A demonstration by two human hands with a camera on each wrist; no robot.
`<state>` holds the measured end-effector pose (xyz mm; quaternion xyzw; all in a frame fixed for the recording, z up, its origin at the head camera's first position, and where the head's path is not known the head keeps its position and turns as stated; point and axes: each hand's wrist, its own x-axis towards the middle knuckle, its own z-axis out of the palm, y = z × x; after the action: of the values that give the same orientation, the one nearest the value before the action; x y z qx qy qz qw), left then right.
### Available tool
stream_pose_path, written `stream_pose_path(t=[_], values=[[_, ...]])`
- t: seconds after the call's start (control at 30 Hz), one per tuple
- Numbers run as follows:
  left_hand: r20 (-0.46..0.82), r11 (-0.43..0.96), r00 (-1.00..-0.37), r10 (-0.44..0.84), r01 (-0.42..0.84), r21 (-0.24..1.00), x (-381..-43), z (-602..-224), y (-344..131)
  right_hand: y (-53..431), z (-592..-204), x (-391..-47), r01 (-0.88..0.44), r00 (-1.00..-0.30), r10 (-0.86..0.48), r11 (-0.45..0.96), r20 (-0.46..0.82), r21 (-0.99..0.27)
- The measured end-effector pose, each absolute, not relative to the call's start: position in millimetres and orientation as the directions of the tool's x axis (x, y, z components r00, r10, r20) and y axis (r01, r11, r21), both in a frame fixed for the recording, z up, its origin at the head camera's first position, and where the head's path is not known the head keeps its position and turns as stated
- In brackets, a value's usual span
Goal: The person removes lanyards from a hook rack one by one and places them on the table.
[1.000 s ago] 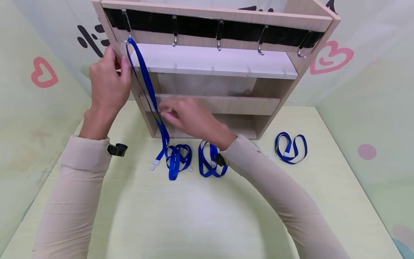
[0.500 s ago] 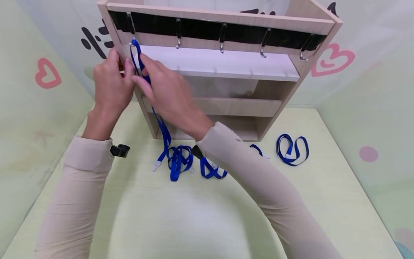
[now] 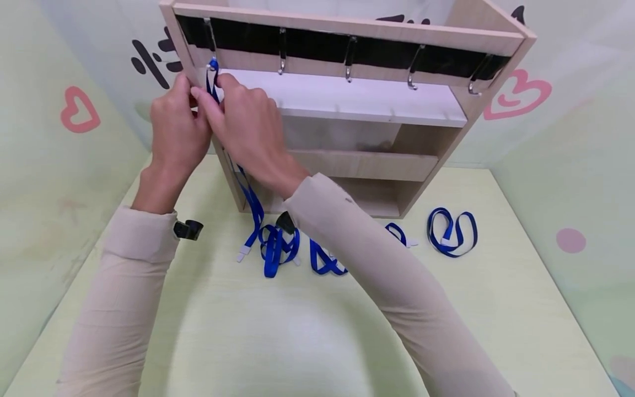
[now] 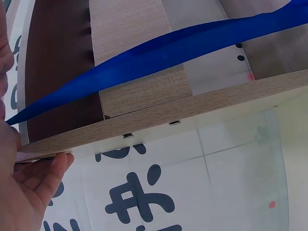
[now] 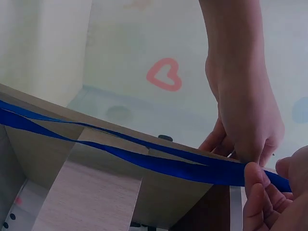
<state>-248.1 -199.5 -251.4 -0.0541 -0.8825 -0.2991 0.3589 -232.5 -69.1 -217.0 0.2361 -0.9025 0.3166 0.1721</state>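
A blue lanyard [image 3: 254, 207] hangs from the leftmost hook [image 3: 210, 37] of the wooden shelf [image 3: 367, 164]; its white clip end [image 3: 243, 253] lies on the table. My right hand [image 3: 254, 129] pinches the lanyard just below that hook. In the right wrist view its thumb and fingers [image 5: 257, 185] close on the blue strap [image 5: 178, 171]. My left hand [image 3: 179, 128] grips the shelf's left side panel, with fingers [image 4: 55, 175] behind the edge in the left wrist view. Past the right hand, the lanyard's middle stretch is hidden in the head view.
Several more hooks [image 3: 348, 60] line the black strip, with nothing on them. Coiled blue lanyards lie on the table [image 3: 248, 331]: one left [image 3: 272, 251], one partly under the right arm [image 3: 324, 262], one mostly hidden [image 3: 397, 231], one far right [image 3: 448, 237].
My right hand has moved up and left from beside the lanyard's lower part to pinch it below the hook. My left hand stays on the side panel. The view has shifted slightly.
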Motion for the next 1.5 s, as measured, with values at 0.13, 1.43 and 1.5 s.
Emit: stream_pose_path(t=[0.13,1.43,1.5], values=[[0.66,0.818,-0.742,-0.117,0.305,0.488,-248,-251,-199,-71,-213,-236,-0.528,-0.83,-0.302,0.696,0.469,-0.487],[0.661,0.784,-0.736,-0.147,0.32,0.532,-256,-255,-213,27,-165,-170,-0.677,-0.142,-0.572,-0.54,0.808,-0.501],[0.656,0.786,-0.742,-0.139,0.32,0.529,-255,-255,-213,33,-166,-161,-0.64,-0.121,-0.601,-0.561,0.79,-0.525]])
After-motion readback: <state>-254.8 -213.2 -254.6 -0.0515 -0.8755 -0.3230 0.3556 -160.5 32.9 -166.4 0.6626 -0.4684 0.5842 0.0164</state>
